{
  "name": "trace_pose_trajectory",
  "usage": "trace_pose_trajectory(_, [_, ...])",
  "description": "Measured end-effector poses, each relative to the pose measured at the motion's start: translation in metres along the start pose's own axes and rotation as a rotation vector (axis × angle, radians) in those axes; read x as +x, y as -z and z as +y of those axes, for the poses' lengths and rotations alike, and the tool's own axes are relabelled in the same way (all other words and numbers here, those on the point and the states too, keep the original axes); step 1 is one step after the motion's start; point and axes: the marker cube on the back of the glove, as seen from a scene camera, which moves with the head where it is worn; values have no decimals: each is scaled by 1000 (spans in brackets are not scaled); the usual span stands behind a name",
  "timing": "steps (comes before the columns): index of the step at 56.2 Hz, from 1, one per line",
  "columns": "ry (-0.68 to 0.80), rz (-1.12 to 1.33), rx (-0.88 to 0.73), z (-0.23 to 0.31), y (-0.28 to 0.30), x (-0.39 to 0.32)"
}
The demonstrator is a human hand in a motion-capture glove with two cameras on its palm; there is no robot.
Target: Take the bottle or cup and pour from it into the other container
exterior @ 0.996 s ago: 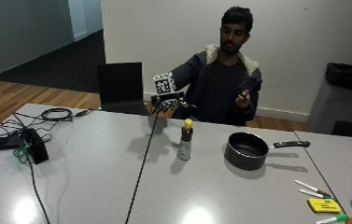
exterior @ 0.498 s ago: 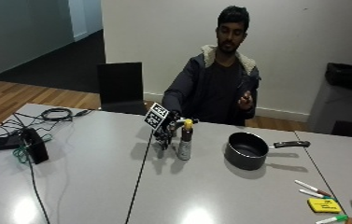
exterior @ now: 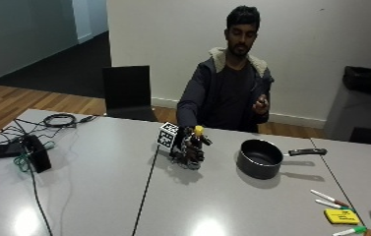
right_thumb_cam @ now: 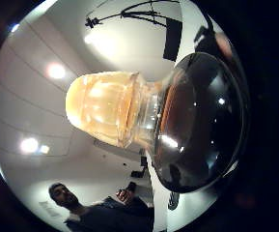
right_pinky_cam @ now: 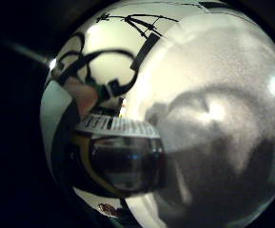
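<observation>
A dark bottle with a yellow cap [exterior: 199, 131] stands upright on the grey table [exterior: 93, 196] in front of the seated person. My gloved right hand [exterior: 186, 150] is wrapped around its lower body, fingers curled round it. In the thumb side palm view the yellow cap [right_thumb_cam: 105, 108] and dark shoulder [right_thumb_cam: 202, 121] fill the picture; the little finger side palm view shows the bottle's dark body and white label [right_pinky_cam: 120, 159] close up. A black saucepan [exterior: 261, 158] sits a short way beside the bottle, apart from it, its handle [exterior: 306, 152] pointing away from my hand.
A black box with tangled cables [exterior: 33, 153] lies at the table's far left. Markers [exterior: 329, 199] and a yellow pad [exterior: 339, 216] sit by the right front edge. A black chair [exterior: 127, 92] stands behind the table. The person's bare hand [exterior: 261, 104] is held up at chest height.
My gloved hand came down from chest height to the table and has closed around the bottle. Bottle and saucepan stand where they were.
</observation>
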Motion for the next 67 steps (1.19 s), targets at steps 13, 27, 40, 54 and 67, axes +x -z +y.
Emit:
trace_pose_trajectory(13, [36, -9, 44, -10, -3, -4])
trace_pose_trajectory(27, [14, -47, 34, -3, 0, -8])
trace_pose_trajectory(40, [139, 3, -21, 4, 7, -65])
trace_pose_trajectory(54, [277, 269, -99, 17, -1, -146])
trace_pose_trajectory(67, [258, 786, -123, 46, -39, -180])
